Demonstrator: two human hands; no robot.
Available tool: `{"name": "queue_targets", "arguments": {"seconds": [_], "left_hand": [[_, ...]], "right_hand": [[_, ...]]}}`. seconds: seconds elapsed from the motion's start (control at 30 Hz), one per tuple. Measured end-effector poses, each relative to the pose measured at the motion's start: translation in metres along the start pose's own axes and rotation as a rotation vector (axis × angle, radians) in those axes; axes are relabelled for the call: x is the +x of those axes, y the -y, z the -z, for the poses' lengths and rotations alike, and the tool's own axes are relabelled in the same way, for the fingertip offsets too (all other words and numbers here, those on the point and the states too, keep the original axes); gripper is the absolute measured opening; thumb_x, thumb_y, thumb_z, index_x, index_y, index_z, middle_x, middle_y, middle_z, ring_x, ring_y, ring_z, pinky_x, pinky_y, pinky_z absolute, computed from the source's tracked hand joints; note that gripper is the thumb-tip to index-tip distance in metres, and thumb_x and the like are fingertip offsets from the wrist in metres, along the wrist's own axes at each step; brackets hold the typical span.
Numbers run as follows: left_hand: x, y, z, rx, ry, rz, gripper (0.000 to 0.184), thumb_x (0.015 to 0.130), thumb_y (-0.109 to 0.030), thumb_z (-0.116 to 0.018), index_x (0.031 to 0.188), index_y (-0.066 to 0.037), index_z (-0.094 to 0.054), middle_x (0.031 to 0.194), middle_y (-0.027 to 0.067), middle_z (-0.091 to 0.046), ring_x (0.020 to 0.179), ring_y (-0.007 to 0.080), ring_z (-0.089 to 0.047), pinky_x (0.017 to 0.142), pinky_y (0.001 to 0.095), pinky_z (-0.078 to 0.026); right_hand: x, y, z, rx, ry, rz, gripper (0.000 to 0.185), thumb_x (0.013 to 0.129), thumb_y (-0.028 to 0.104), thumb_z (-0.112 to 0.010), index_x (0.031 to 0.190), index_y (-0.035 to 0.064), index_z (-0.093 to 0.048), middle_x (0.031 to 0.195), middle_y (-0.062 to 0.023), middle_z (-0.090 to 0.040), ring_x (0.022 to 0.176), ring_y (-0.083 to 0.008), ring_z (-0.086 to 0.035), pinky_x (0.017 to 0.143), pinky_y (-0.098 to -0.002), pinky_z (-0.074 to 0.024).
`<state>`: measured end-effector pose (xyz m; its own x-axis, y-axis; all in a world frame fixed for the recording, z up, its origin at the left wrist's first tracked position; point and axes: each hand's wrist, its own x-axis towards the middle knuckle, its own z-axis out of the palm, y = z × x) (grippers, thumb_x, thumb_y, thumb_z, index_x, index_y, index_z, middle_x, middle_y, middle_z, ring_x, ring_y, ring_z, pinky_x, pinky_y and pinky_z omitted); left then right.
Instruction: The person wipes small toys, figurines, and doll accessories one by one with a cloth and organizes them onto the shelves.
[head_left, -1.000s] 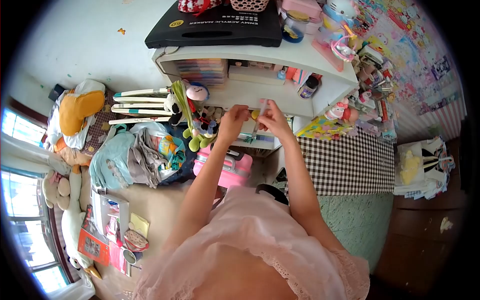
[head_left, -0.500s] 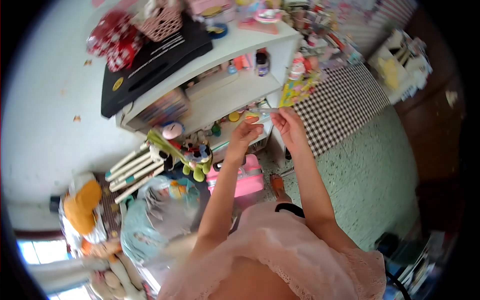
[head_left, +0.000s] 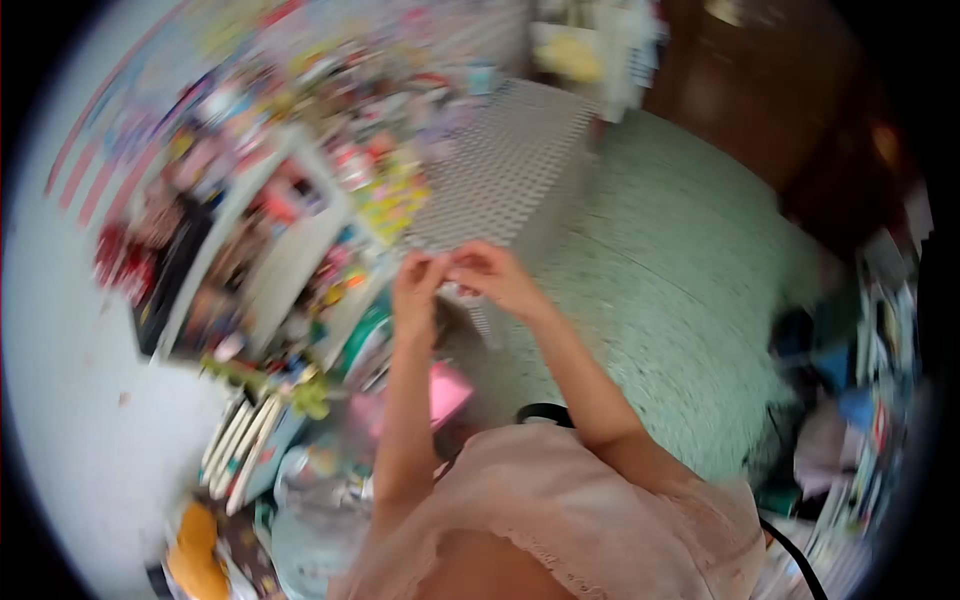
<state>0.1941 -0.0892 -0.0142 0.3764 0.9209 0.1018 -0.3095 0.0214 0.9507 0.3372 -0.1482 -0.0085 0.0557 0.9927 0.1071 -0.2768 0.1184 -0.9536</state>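
My left hand (head_left: 415,283) and my right hand (head_left: 492,280) are raised in front of me with their fingertips close together. Both have fingers pinched inward. Whatever lies between them is small and blurred, so I cannot make it out. Just beyond my hands is a table with a black-and-white checked cloth (head_left: 500,165). A yellow patterned item (head_left: 396,205) lies along its left edge. Left of my left hand stands a white shelf unit (head_left: 330,165) holding many small items. Below that hand, partly behind my forearm, is a pink case (head_left: 450,393).
Toys and small goods crowd the back of the table. White bars (head_left: 240,450) and a plush orange thing (head_left: 197,550) sit at lower left. Green speckled floor (head_left: 640,260) stretches to the right, with stacked books and bags (head_left: 850,440) along its far side.
My view has swung right, toward the checked table and floor. My hands have come together; the thin pale strip seen at my right fingertips no longer shows clearly.
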Motion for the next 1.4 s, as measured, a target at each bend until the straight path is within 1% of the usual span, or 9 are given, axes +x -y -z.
{"name": "queue_targets", "arguments": {"seconds": [0.2,0.33,0.5,0.73,0.97,1.1,1.17,1.23,1.4], "left_hand": [[-0.051,0.050,-0.217,-0.081,0.396,0.238,0.026,0.093,-0.024,-0.059,0.112,-0.006,-0.061,0.090,0.0013,-0.062,0.081,0.0099,-0.058,0.076,0.0263,-0.046],[-0.102,0.079,-0.362,-0.045,0.799,0.311,0.038,0.097,-0.033,-0.052,0.123,-0.006,-0.057,0.104,0.0015,-0.064,0.091,0.0103,-0.061,0.078,0.0250,-0.046],[-0.182,0.100,-0.515,-0.019,1.163,0.340,0.040,0.097,-0.033,-0.051,0.125,-0.005,-0.057,0.102,0.0017,-0.065,0.089,0.0102,-0.062,0.080,0.0256,-0.047],[-0.268,0.174,-0.641,-0.007,1.459,0.581,0.034,0.096,-0.030,-0.054,0.118,-0.005,-0.061,0.093,0.0011,-0.065,0.078,0.0074,-0.059,0.073,0.0247,-0.049],[-0.347,0.256,-0.831,-0.059,1.665,0.615,0.036,0.095,-0.030,-0.055,0.119,-0.004,-0.061,0.098,0.0021,-0.066,0.082,0.0080,-0.061,0.073,0.0237,-0.049],[-0.396,0.273,-0.917,0.051,1.708,0.596,0.036,0.096,-0.031,-0.052,0.115,-0.002,-0.063,0.096,0.0034,-0.066,0.079,0.0079,-0.059,0.066,0.0218,-0.047],[-0.425,0.266,-0.944,0.007,1.821,0.640,0.037,0.097,-0.031,-0.051,0.115,-0.002,-0.063,0.091,0.0021,-0.064,0.073,0.0074,-0.058,0.066,0.0219,-0.046],[-0.457,0.268,-0.964,0.006,1.950,0.681,0.037,0.097,-0.032,-0.051,0.115,-0.002,-0.062,0.092,0.0025,-0.065,0.074,0.0077,-0.060,0.066,0.0218,-0.047],[-0.532,0.282,-1.008,0.027,2.259,0.763,0.037,0.098,-0.033,-0.049,0.122,-0.007,-0.059,0.101,0.0038,-0.067,0.082,0.0085,-0.062,0.074,0.0215,-0.046]], "right_hand": [[-0.162,0.083,0.152,-0.068,-0.246,0.053,0.025,0.092,0.027,-0.059,0.103,0.0048,-0.062,0.073,0.0004,-0.061,0.058,-0.0051,-0.052,0.051,-0.0198,-0.0400],[-0.284,0.123,0.233,-0.111,-0.683,0.176,0.026,0.093,0.029,-0.058,0.096,0.0052,-0.067,0.062,0.0053,-0.052,0.054,-0.0019,-0.044,0.046,-0.0187,-0.0334],[-0.434,0.166,0.277,-0.148,-1.068,0.300,0.028,0.092,0.030,-0.058,0.100,0.0055,-0.068,0.066,0.0054,-0.052,0.056,-0.0022,-0.044,0.049,-0.0183,-0.0326],[-0.567,0.151,0.322,-0.078,-1.366,0.348,0.035,0.092,0.024,-0.058,0.122,0.0049,-0.060,0.086,0.0028,-0.063,0.069,-0.0037,-0.052,0.062,-0.0189,-0.0412],[-0.691,0.180,0.458,-0.190,-1.666,0.392,0.029,0.089,0.023,-0.063,0.111,0.0043,-0.060,0.091,-0.0022,-0.067,0.078,-0.0082,-0.061,0.064,-0.0226,-0.0477],[-0.743,0.214,0.510,-0.235,-1.774,0.318,0.025,0.088,0.024,-0.065,0.102,0.0048,-0.059,0.084,-0.0041,-0.067,0.071,-0.0102,-0.064,0.052,-0.0236,-0.0465],[-0.779,0.226,0.511,-0.348,-1.907,0.139,0.027,0.088,0.027,-0.064,0.103,0.0053,-0.059,0.079,-0.0027,-0.067,0.066,-0.0069,-0.061,0.048,-0.0213,-0.0419],[-0.810,0.232,0.502,-0.233,-2.008,0.189,0.026,0.089,0.027,-0.063,0.106,0.0075,-0.060,0.076,-0.0002,-0.065,0.055,-0.0031,-0.052,0.046,-0.0167,-0.0372],[-0.936,0.220,0.511,-0.122,-2.274,0.374,0.021,0.090,0.026,-0.063,0.102,0.0087,-0.062,0.073,0.0000,-0.063,0.051,-0.0034,-0.050,0.046,-0.0168,-0.0389]]}}
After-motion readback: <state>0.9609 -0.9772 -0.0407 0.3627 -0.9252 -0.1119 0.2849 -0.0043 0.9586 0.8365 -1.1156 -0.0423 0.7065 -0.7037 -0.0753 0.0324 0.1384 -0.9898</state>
